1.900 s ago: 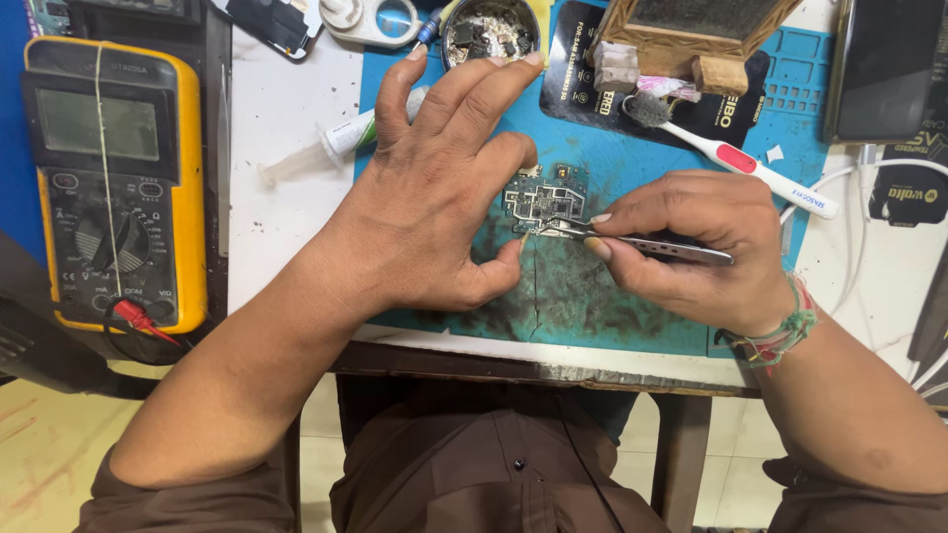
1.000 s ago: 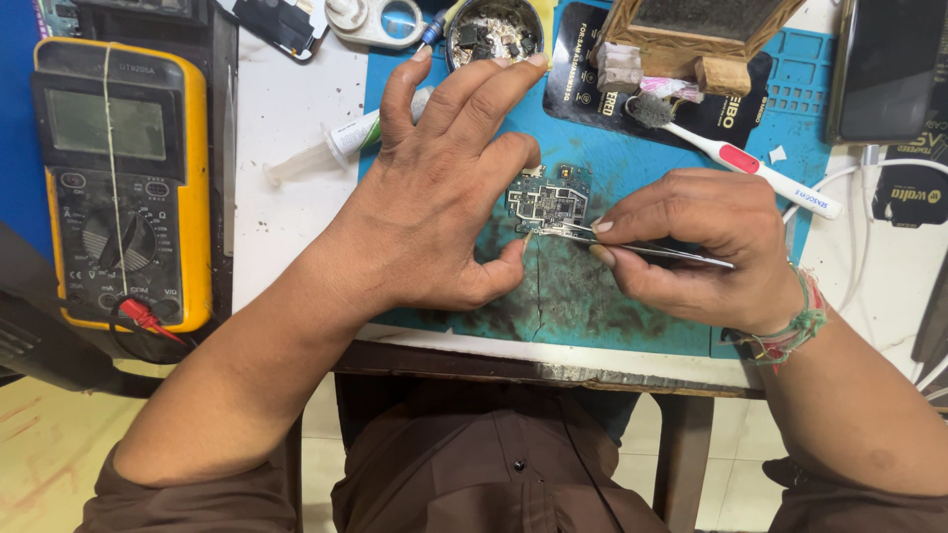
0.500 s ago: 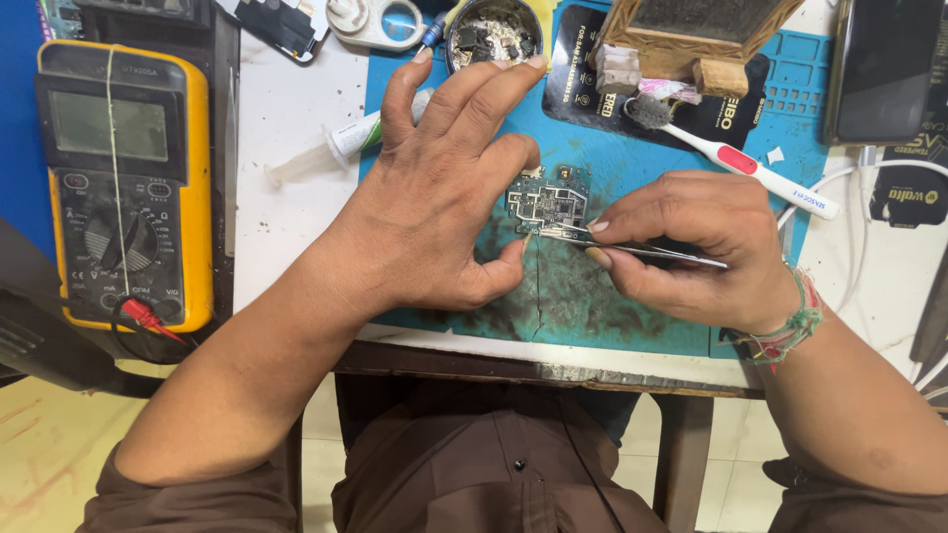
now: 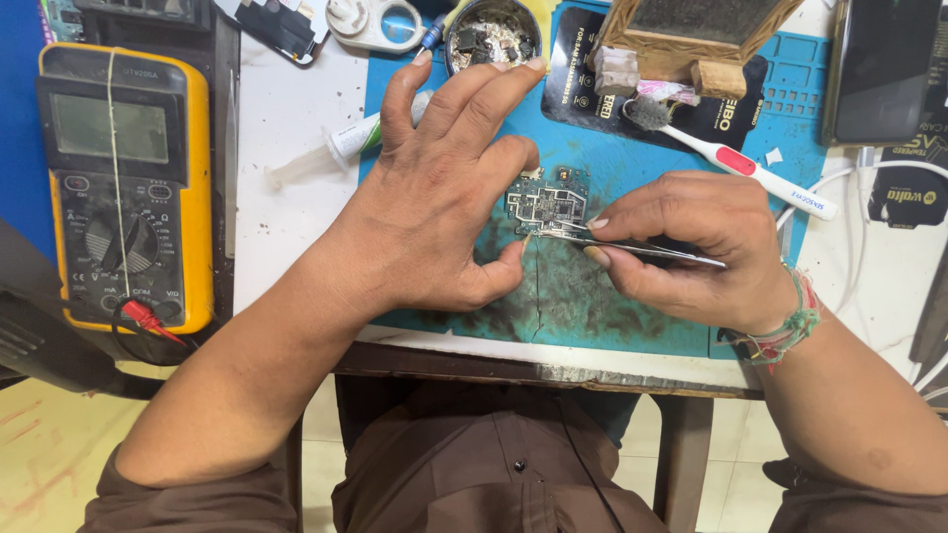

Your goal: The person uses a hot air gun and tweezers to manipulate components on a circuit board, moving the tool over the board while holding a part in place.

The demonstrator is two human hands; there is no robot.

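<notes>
**A small electronics repair workshop**

The bench (image 4: 286, 148) carries a stained blue repair mat (image 4: 592, 296), a yellow multimeter (image 4: 123, 188) with probe leads, a bare circuit board (image 4: 546, 204), a cleaning toothbrush (image 4: 731, 158), a syringe of paste (image 4: 326, 153) and a dish of loose parts (image 4: 491, 38).
</notes>
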